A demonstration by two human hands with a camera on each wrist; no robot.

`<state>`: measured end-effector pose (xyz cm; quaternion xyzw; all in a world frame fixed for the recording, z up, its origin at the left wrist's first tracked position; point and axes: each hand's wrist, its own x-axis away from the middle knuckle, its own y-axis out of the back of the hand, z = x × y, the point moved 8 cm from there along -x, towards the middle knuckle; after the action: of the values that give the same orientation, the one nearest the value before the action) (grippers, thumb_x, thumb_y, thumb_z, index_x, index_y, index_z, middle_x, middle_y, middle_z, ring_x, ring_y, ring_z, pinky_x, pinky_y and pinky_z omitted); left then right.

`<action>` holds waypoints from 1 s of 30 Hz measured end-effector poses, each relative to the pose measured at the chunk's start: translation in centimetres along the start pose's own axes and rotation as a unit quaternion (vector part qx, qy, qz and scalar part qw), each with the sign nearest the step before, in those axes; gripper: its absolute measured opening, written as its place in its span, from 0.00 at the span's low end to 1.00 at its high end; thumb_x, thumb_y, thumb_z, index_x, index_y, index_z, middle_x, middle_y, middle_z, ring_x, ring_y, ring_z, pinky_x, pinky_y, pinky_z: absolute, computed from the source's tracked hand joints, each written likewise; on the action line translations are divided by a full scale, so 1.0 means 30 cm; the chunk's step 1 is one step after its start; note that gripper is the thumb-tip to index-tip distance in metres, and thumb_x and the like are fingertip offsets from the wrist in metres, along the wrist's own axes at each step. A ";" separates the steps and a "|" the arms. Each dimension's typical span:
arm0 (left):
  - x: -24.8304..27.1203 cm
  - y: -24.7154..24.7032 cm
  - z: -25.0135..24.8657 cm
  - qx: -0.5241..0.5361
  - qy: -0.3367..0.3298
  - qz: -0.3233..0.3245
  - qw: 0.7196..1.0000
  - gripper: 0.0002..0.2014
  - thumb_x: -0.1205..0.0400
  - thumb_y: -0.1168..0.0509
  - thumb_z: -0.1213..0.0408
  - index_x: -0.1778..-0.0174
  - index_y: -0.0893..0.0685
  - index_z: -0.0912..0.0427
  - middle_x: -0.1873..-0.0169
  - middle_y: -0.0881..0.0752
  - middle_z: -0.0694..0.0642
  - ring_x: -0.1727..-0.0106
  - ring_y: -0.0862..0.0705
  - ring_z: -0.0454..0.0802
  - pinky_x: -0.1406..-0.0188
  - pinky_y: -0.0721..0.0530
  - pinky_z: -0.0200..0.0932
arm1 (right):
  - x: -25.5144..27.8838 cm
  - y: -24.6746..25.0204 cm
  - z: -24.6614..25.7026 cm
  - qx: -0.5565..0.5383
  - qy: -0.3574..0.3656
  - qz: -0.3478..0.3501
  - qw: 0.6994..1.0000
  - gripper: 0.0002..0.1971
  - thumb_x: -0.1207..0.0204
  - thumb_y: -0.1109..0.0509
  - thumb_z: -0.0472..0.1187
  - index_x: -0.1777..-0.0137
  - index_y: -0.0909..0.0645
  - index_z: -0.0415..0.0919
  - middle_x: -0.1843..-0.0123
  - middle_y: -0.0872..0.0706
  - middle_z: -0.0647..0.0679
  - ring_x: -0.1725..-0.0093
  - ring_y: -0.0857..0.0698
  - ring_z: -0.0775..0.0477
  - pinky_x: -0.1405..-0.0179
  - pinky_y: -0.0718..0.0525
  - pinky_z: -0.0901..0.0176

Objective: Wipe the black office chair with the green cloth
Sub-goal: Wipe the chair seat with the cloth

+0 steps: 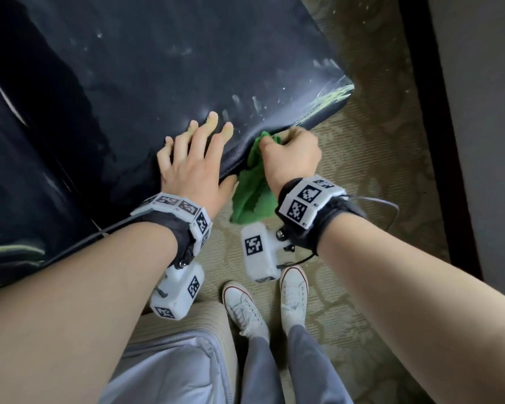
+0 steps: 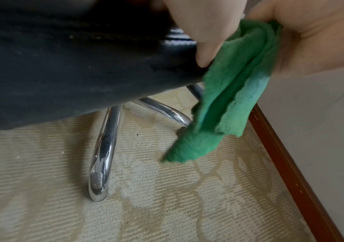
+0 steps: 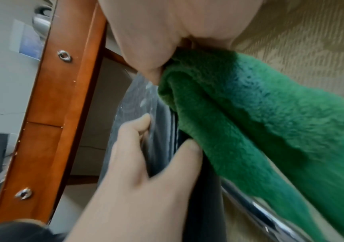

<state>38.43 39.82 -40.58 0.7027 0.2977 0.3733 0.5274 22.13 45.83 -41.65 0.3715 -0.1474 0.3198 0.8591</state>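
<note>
Wiping in progress, at the front edge of the black office chair. My right hand is clenched around the green cloth, bunched top pressed to the seat edge, loose tail hanging below my wrist toward the carpet. My left hand, just beside it, grasps nothing: fingers spread flat on the seat top, thumb hooked under the edge, steadying the chair. Pale smears remain on the seat beyond my fingertips and toward the far corner. In my judgement the next move calls for drawing the cloth along the edge, then up over those smears, with the chair braced against rolling on its chrome legs
</note>
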 end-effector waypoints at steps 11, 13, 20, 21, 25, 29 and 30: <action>0.008 0.001 0.002 0.007 -0.001 -0.005 1.000 0.41 0.23 0.27 0.50 0.16 0.39 0.44 0.14 0.42 0.47 0.15 0.42 0.56 0.19 0.43 0.66 | 0.011 0.009 0.003 0.038 0.049 -0.013 0.998 0.09 0.25 0.28 0.42 0.62 0.26 0.45 0.68 0.24 0.57 0.53 0.18 0.45 0.53 0.21 0.57; 0.010 0.004 0.006 0.004 -0.005 -0.004 1.000 0.40 0.23 0.27 0.50 0.16 0.39 0.44 0.14 0.42 0.47 0.15 0.42 0.56 0.19 0.42 0.66 | 0.003 0.020 0.011 0.060 0.076 -0.009 0.995 0.07 0.24 0.29 0.41 0.59 0.25 0.44 0.69 0.25 0.58 0.55 0.20 0.46 0.52 0.22 0.57; -0.002 -0.002 0.000 -0.006 -0.003 -0.003 1.000 0.40 0.23 0.26 0.50 0.16 0.38 0.45 0.14 0.42 0.47 0.15 0.41 0.57 0.20 0.42 0.66 | -0.161 0.159 0.023 -0.005 0.011 -0.128 0.992 0.08 0.21 0.32 0.40 0.59 0.29 0.43 0.67 0.29 0.57 0.54 0.25 0.47 0.60 0.40 0.70; -0.004 -0.001 -0.004 -0.009 -0.001 -0.003 1.000 0.40 0.23 0.26 0.50 0.16 0.38 0.45 0.14 0.42 0.47 0.15 0.40 0.57 0.20 0.42 0.66 | -0.166 0.164 0.019 -0.014 0.011 -0.129 0.992 0.09 0.21 0.32 0.40 0.60 0.29 0.44 0.67 0.28 0.57 0.54 0.24 0.47 0.60 0.40 0.70; -0.017 0.022 -0.042 -0.037 0.010 -0.005 0.999 0.41 0.27 0.24 0.50 0.19 0.34 0.49 0.16 0.37 0.52 0.18 0.36 0.60 0.26 0.33 0.67 | -0.175 0.217 -0.018 -0.037 0.010 -0.139 0.989 0.06 0.22 0.29 0.42 0.58 0.23 0.46 0.61 0.19 0.56 0.52 0.18 0.49 0.60 0.33 0.71; -0.075 0.078 -0.085 -0.022 0.019 -0.030 0.999 0.38 0.31 0.24 0.46 0.27 0.28 0.53 0.22 0.32 0.53 0.25 0.30 0.59 0.35 0.29 0.60 | -0.210 0.317 -0.099 -0.077 -0.057 -0.170 0.981 0.04 0.26 0.31 0.40 0.53 0.17 0.46 0.54 0.13 0.52 0.49 0.15 0.47 0.47 0.21 0.59; -0.100 0.084 -0.105 -0.016 0.004 -0.025 1.000 0.39 0.31 0.24 0.46 0.25 0.29 0.53 0.21 0.33 0.53 0.24 0.31 0.58 0.33 0.30 0.60 | -0.223 0.333 -0.112 -0.088 -0.071 -0.167 0.979 0.06 0.28 0.31 0.39 0.53 0.16 0.46 0.53 0.12 0.52 0.49 0.15 0.47 0.47 0.20 0.59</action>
<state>34.20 38.35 -38.28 0.6849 0.3111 0.3681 0.5465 10.57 50.55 -41.80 0.3355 -0.1717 0.1300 0.9171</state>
